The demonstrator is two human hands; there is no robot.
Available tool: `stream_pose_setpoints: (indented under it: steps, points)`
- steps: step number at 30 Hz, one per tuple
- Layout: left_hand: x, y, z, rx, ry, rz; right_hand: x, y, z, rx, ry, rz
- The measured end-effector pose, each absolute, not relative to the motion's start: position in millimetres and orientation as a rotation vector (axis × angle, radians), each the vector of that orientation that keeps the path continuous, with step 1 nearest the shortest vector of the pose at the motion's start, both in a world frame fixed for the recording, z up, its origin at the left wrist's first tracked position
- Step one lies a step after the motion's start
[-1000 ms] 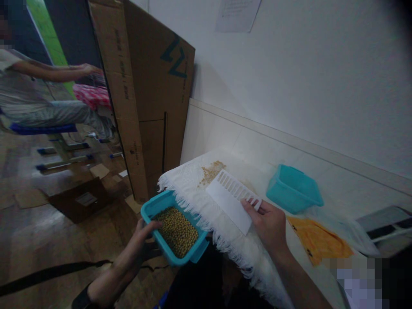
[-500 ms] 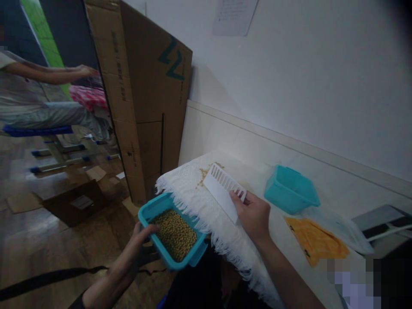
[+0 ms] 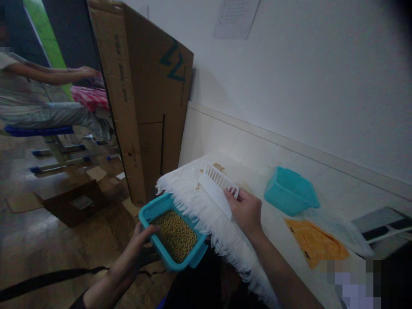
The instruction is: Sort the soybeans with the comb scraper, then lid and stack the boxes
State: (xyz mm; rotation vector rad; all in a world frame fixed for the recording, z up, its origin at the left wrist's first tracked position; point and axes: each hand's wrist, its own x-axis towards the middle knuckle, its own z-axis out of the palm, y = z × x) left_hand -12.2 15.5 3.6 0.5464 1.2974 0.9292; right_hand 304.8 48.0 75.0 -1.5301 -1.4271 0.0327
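Note:
My left hand (image 3: 141, 242) grips the near rim of a teal plastic tub (image 3: 151, 211) filled with small yellow-green beans (image 3: 175, 235), held just off the fringed edge of a white towel (image 3: 189, 193). My right hand (image 3: 246, 210) pinches a white plastic comb-like scraper (image 3: 215, 186) standing on edge on the towel. Only a few loose beans (image 3: 219, 166) show behind the scraper.
A second teal tub (image 3: 289, 191) lies tipped on the counter to the right. Beside it lie an orange cloth (image 3: 313, 242) and a clear plastic bag (image 3: 341, 234). A tall cardboard box (image 3: 148, 98) stands at the left; another person sits beyond it.
My right hand has moved the scraper left along the towel, onto the spot where a loose pile of beans lay; that pile is now mostly hidden. The tub stayed put.

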Motion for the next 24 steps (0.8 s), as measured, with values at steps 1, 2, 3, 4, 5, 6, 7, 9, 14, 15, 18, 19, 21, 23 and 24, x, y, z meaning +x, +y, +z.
stream_pose_setpoints:
  steps: [1, 2, 3, 4, 5, 6, 7, 9, 14, 15, 18, 19, 21, 23, 24]
  points:
    - [-12, 15, 4, 0.544, 1.294, 0.931, 303, 49, 75, -1.533, -1.420, 0.033]
    - [-12, 15, 4, 0.545, 1.290, 0.932, 301, 50, 74, -1.534, -1.414, 0.037]
    - [-12, 15, 3, 0.547, 1.289, 0.933, 300, 51, 74, -1.532, -1.407, 0.038]
    - [-12, 15, 3, 0.548, 1.287, 0.935, 299, 52, 74, -1.529, -1.399, 0.036]
    - [-12, 14, 3, 0.550, 1.286, 0.938, 298, 52, 74, -1.525, -1.395, 0.033]
    - [-12, 14, 3, 0.552, 1.283, 0.940, 297, 53, 75, -1.520, -1.395, 0.031]
    - [-12, 14, 3, 0.554, 1.283, 0.941, 296, 54, 75, -1.515, -1.401, 0.032]
    - [-13, 14, 3, 0.559, 1.290, 0.940, 293, 56, 77, -1.508, -1.424, 0.050]
    - [-15, 11, 10, 0.591, 1.243, 0.942, 283, 60, 78, -1.487, -1.441, 0.114]
    - [-15, 11, 11, 0.592, 1.230, 0.942, 282, 60, 79, -1.484, -1.434, 0.125]
    - [-15, 12, 14, 0.564, 1.243, 0.949, 281, 61, 79, -1.485, -1.414, 0.126]
    - [-15, 12, 15, 0.550, 1.251, 0.954, 282, 62, 79, -1.487, -1.414, 0.121]
    - [-15, 14, 15, 0.530, 1.265, 0.959, 282, 63, 78, -1.492, -1.426, 0.125]
    - [-16, 16, 16, 0.527, 1.267, 0.962, 281, 63, 76, -1.488, -1.457, 0.151]
    - [-17, 16, 17, 0.529, 1.265, 0.963, 281, 64, 74, -1.483, -1.468, 0.161]
